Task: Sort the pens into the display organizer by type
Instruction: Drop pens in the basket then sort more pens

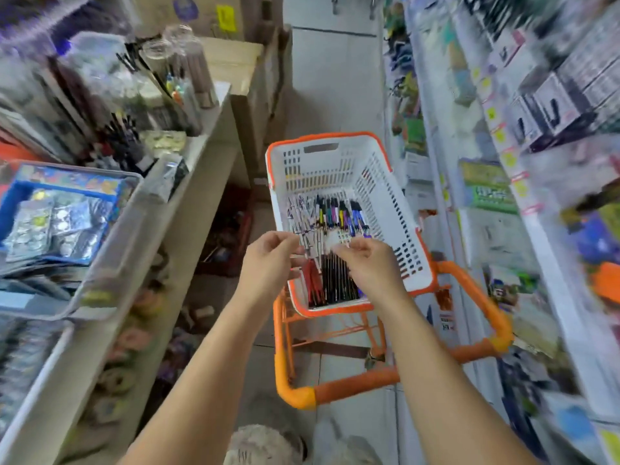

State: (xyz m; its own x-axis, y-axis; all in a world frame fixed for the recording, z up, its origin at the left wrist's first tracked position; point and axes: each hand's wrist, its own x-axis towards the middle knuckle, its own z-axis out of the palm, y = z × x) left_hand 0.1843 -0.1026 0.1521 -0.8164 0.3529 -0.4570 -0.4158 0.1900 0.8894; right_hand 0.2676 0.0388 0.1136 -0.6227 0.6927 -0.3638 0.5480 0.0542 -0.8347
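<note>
A white basket with an orange rim (pixel 396 209) sits on an orange cart in the aisle. Inside lie several pens: black ones (pixel 337 280) and red ones (pixel 313 283) at the near end, coloured-cap ones (pixel 342 214) further in. My left hand (pixel 268 263) and my right hand (pixel 367 263) are both over the near end of the basket, fingers curled, together pinching a small bunch of white pens (pixel 318 241). On the left shelf stands a clear display organizer (pixel 167 95) with pens in its tall compartments.
The orange cart handle (pixel 469 350) juts toward me. A shelf counter on the left carries a blue tray (pixel 63 213) of packets. Stocked shelves (pixel 520 162) line the right side. Tiled floor runs ahead between them.
</note>
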